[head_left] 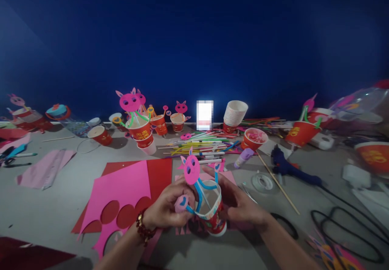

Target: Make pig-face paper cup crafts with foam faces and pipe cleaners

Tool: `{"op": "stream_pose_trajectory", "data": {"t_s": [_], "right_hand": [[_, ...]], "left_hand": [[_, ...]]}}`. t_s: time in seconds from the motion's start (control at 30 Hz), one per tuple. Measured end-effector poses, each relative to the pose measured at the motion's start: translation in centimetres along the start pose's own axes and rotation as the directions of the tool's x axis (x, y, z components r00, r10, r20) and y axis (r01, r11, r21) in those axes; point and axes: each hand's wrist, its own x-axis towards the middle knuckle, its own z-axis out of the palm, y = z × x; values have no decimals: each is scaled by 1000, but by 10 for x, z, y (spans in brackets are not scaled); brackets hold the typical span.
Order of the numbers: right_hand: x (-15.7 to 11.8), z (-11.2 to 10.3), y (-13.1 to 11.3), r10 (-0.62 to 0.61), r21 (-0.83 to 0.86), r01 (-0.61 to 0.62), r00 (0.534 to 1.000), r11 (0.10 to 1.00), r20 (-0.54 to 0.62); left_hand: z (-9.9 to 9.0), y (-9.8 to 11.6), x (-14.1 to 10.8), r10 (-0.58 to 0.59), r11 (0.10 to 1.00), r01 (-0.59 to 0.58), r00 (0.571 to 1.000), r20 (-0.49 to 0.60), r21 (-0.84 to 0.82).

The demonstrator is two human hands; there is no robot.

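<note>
A red paper cup (212, 219) with a white rim is held tilted between both hands at the lower centre. Blue pipe-cleaner arms (199, 195) rise from it, with a pink paper cat face (191, 168) above its opening. My left hand (167, 205), wearing a beaded bracelet, is closed around the cup's left side, by a pink paw piece (182, 203) with a blue heart. Wrapped on the cup's right side is my right hand (240, 205), its thumb against the wall. The hands and the cup hide part of the pink paper beneath.
Pink sheets with round cutouts (121, 181) lie left. Behind are finished cup figures (139, 132), pens (197, 146) and stacked cups (235, 114). A glue stick (243, 157), tape roll (262, 182), wooden stick (278, 182) and blue glue gun (293, 170) with a black cord are right.
</note>
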Motion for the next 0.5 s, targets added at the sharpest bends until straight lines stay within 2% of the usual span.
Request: {"op": "stream_pose_trajectory", "data": {"t_s": [0.1, 0.27, 0.5], "right_hand": [[0, 2, 0, -11, 11, 11, 1000, 1000, 12], [2, 4, 2, -1, 127, -5, 999, 992, 42], [4, 8, 4, -39, -6, 38, 998, 999, -55]], "left_hand": [[1, 0, 1, 13, 999, -14, 1000, -21, -41], [4, 1, 5, -25, 996, 18, 996, -86, -86], [5, -1, 5, -40, 997, 34, 996, -82, -75]]}}
